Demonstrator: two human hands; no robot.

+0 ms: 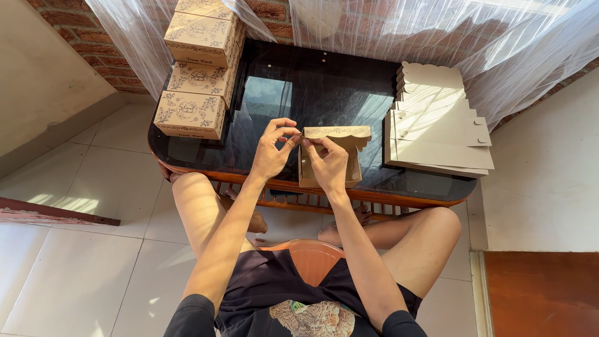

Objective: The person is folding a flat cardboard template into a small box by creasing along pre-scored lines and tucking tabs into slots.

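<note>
A half-folded brown cardboard box with a scalloped, patterned lid flap stands near the front edge of the dark glass table. My left hand pinches the box's left corner at the flap. My right hand grips the box's near wall, fingers touching the same corner. Both hands meet at that corner, above the table.
Several finished patterned boxes are stacked at the table's left side. A pile of flat, unfolded box blanks lies at the right. Sheer white curtain hangs over a brick wall behind. My bare knees sit under the table's wooden rim.
</note>
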